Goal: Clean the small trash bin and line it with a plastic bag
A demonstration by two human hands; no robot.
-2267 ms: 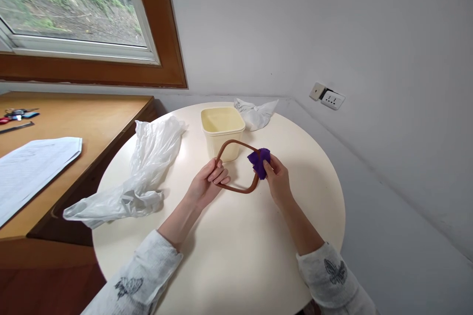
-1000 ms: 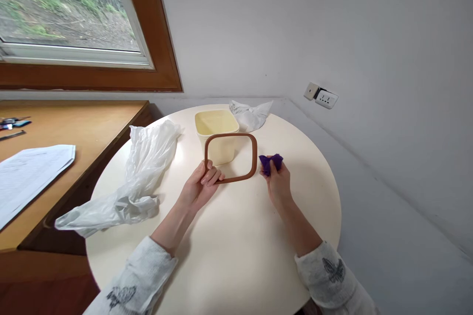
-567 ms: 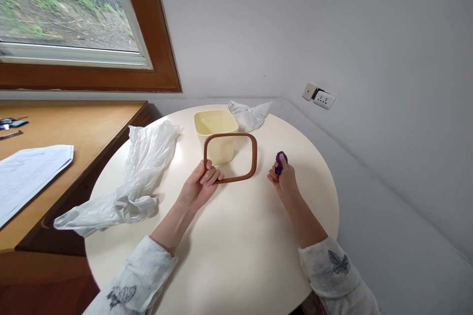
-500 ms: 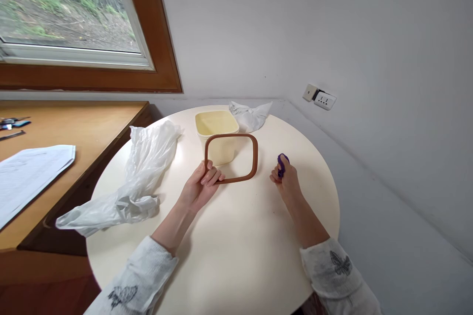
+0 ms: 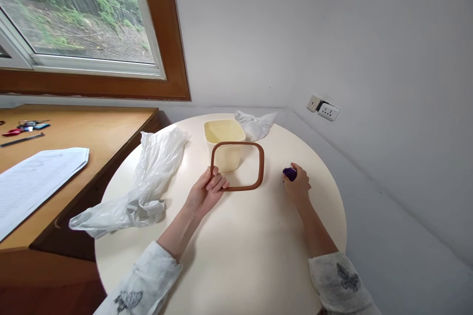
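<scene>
My left hand [image 5: 209,189] grips the lower left corner of a brown rounded rectangular frame [image 5: 261,166], open in the middle and held tilted up above the table. Behind it stands a pale yellow plastic bin [image 5: 225,157], partly seen through the frame. Farther right, my right hand [image 5: 298,184] is closed around a small bunched dark purple cloth [image 5: 290,173], mostly hidden by the fingers and palm.
The round white table [image 5: 236,256] carries a crumpled white plastic bag [image 5: 155,182] on the left and a smaller one [image 5: 254,125] behind the bin. A wooden desk [image 5: 111,123] with papers [image 5: 40,177] adjoins at left. A wall socket [image 5: 328,111] is at right.
My right hand has turned, palm now lower over the table, with the purple cloth showing at its left side. The left hand keeps the frame; the whole view has shifted slightly.
</scene>
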